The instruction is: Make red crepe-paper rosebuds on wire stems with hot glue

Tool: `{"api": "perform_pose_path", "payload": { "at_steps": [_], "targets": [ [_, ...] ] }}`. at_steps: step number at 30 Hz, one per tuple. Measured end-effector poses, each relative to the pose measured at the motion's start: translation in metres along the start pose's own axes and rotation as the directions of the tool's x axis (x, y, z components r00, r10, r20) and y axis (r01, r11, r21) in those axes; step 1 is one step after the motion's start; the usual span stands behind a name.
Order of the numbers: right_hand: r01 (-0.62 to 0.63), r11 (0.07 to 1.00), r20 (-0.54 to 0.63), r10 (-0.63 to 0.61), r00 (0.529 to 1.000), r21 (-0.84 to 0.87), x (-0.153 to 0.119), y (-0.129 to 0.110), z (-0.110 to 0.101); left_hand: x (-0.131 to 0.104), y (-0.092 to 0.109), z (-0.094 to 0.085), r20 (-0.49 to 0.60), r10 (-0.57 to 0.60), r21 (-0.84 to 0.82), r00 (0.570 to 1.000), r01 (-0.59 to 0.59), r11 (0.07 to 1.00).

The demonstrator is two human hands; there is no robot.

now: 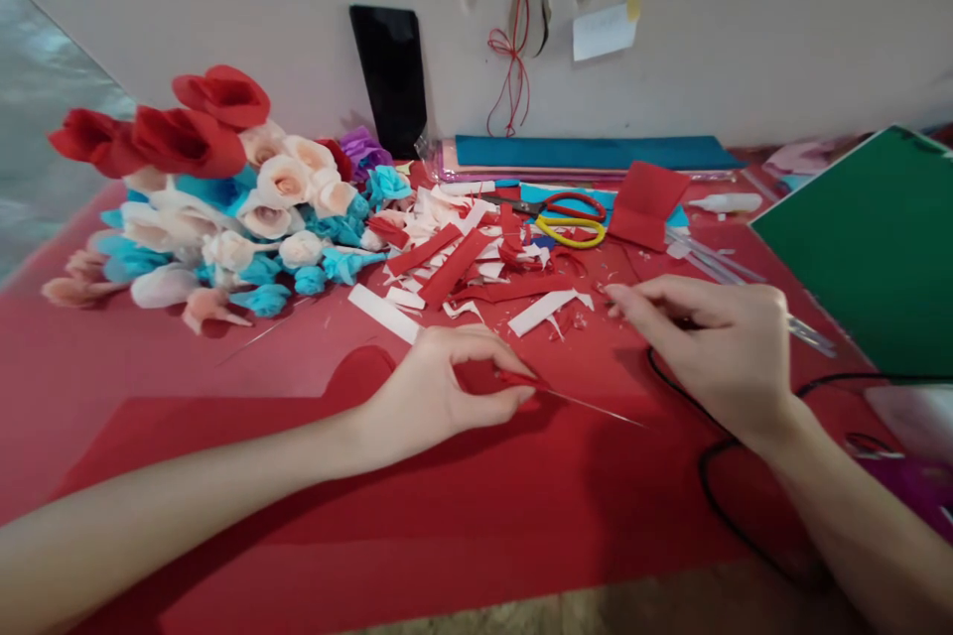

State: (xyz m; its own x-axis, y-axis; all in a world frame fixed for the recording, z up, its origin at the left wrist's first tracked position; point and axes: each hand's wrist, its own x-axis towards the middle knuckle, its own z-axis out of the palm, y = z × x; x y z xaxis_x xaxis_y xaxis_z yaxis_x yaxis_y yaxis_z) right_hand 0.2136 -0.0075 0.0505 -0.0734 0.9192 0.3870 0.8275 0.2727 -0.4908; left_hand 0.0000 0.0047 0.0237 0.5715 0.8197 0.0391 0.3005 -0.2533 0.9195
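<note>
My left hand (432, 382) pinches a small rolled piece of red paper (527, 381) between thumb and fingertips. Out of it a thin wire (596, 405) sticks to the right, over the red paper sheet (417, 506). To the right, my right hand (700, 347) is raised apart from the wire, thumb and index finger pressed together. Whatever those fingertips hold, if anything, is too small to make out. Just behind both hands lie red and white paper scraps (454, 268).
Paper flowers (223, 179) in red, white, blue and peach are heaped at the left. Scissors (573, 221) lie behind the scraps. A phone (391, 79) leans on the wall. A green board (871, 258) and a black cable (707, 476) are at the right.
</note>
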Motion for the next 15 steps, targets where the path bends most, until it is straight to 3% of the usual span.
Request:
{"api": "perform_pose_path", "payload": {
  "at_steps": [5, 8, 10, 15],
  "targets": [
    [0.036, 0.997, 0.276, -0.053, 0.960, 0.067, 0.011, 0.023, -0.009, 0.000, -0.012, 0.009, -0.021, 0.000, 0.011, 1.000, 0.000, 1.000],
    [0.005, 0.998, 0.219, 0.010, 0.976, -0.068, 0.011, 0.033, -0.020, 0.001, -0.019, 0.012, -0.052, 0.014, 0.009, 0.999, -0.014, 1.000],
    [-0.025, 0.995, 0.193, 0.043, 0.980, -0.093, 0.003, 0.029, -0.021, 0.001, -0.021, 0.012, -0.070, 0.022, 0.004, 0.997, -0.022, 1.000],
    [0.002, 0.997, 0.351, -0.031, 0.936, 0.082, -0.027, -0.007, 0.005, 0.001, -0.022, 0.011, -0.081, 0.025, -0.012, 0.996, -0.026, 1.000]
  ]
}}
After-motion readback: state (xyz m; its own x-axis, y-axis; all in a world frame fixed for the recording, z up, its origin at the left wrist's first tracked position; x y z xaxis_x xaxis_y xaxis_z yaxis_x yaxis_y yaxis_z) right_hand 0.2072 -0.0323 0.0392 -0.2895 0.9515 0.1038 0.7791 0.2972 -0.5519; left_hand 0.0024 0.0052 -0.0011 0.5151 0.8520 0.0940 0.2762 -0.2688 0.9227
